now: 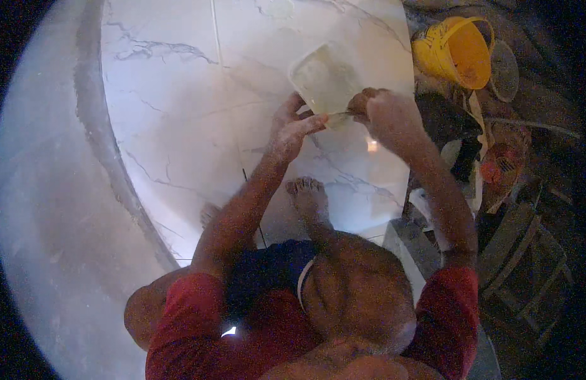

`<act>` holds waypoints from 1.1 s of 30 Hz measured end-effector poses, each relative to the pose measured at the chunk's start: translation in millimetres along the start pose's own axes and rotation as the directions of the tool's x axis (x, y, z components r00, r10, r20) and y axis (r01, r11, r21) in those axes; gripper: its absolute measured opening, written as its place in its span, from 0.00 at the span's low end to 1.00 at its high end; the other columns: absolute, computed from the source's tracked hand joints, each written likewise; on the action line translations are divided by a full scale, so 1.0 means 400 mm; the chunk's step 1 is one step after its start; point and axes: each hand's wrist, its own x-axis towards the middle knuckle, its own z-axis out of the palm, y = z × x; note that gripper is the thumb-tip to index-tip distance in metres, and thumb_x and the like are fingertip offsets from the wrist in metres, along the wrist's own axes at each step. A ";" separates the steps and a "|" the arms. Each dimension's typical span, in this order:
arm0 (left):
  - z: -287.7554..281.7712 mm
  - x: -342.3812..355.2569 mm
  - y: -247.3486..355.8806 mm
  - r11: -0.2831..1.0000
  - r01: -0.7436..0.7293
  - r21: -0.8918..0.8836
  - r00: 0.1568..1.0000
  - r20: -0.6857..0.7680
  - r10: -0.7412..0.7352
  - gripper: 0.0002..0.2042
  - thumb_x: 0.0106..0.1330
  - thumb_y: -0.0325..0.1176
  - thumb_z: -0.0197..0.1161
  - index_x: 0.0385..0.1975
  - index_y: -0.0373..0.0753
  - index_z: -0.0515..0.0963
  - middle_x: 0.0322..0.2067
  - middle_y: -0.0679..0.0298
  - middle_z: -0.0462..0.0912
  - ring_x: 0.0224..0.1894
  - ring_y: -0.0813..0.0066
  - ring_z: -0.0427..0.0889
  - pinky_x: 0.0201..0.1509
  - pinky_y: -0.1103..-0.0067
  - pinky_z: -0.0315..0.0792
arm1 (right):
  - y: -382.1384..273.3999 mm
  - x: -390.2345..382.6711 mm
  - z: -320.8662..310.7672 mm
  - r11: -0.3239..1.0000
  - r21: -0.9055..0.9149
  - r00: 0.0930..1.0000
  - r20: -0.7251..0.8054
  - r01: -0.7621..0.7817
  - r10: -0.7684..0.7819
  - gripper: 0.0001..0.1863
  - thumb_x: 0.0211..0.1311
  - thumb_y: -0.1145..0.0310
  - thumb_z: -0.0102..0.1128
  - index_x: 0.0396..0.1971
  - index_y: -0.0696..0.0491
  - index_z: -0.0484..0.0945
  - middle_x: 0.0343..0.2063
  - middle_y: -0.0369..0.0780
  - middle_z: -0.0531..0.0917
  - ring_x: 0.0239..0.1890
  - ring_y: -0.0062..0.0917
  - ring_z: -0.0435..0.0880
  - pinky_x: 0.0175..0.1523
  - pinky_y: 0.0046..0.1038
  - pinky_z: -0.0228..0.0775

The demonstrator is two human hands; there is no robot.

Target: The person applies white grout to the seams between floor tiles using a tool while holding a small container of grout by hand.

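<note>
A pale, see-through plastic tub (326, 76) is in front of me above the marble-patterned tiles. My left hand (292, 126) grips its near left edge, with the thumb reaching along the near side. At the tub's near right corner, my right hand (388, 114) is closed with its fingers pinched together. A thin, dark tool (342, 114) sticks out from those fingers towards my left thumb. Blur and dim light hide its exact kind. What lies inside the tub is only a whitish smear.
To the right stands a yellow bucket (461, 54), tilted, with a handle. Dark bags and clutter (454, 120) lie below it, near a red object (492, 172). A grey rough border (93, 114) curves along the left. My bare foot (309, 196) rests on the tiles (179, 126).
</note>
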 end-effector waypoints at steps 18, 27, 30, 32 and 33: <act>-0.003 0.000 -0.014 0.992 0.097 0.077 0.995 -0.019 -0.096 0.31 0.54 0.28 0.72 0.59 0.34 0.68 0.51 0.56 0.79 0.48 0.63 0.81 0.48 0.70 0.79 | 0.020 0.071 -0.033 0.988 0.099 0.938 -0.339 0.115 -0.076 0.08 0.60 0.66 0.54 0.36 0.54 0.76 0.36 0.46 0.83 0.36 0.41 0.84 0.39 0.41 0.79; -0.006 0.012 -0.007 0.991 0.112 0.070 0.994 0.012 -0.113 0.37 0.53 0.33 0.73 0.63 0.34 0.63 0.54 0.53 0.73 0.50 0.62 0.80 0.49 0.68 0.79 | -0.007 0.015 0.121 0.988 0.093 0.844 -0.533 0.122 -0.054 0.07 0.62 0.68 0.58 0.39 0.52 0.76 0.39 0.41 0.83 0.40 0.37 0.83 0.42 0.36 0.78; -0.006 0.013 -0.019 0.994 0.110 0.016 0.994 -0.020 -0.110 0.38 0.54 0.33 0.73 0.64 0.34 0.61 0.54 0.52 0.73 0.52 0.60 0.79 0.51 0.66 0.78 | -0.029 0.018 0.124 0.989 0.134 0.889 -0.458 0.061 0.007 0.07 0.61 0.68 0.60 0.39 0.52 0.77 0.40 0.40 0.82 0.42 0.37 0.81 0.45 0.36 0.77; -0.001 0.017 -0.008 0.995 0.095 -0.015 0.995 -0.031 -0.095 0.39 0.54 0.33 0.73 0.65 0.35 0.59 0.54 0.52 0.73 0.53 0.59 0.78 0.53 0.65 0.77 | -0.036 0.002 0.125 0.989 0.147 0.934 -0.355 0.023 0.032 0.08 0.62 0.67 0.59 0.39 0.52 0.77 0.40 0.40 0.82 0.43 0.37 0.81 0.45 0.36 0.77; -0.002 0.020 -0.011 0.996 0.092 -0.015 0.995 -0.031 -0.092 0.39 0.54 0.33 0.73 0.65 0.35 0.59 0.54 0.52 0.73 0.53 0.59 0.78 0.53 0.65 0.77 | -0.032 -0.014 0.128 0.992 0.123 0.933 -0.358 0.034 0.012 0.08 0.63 0.67 0.59 0.40 0.51 0.77 0.41 0.40 0.82 0.42 0.37 0.81 0.45 0.36 0.77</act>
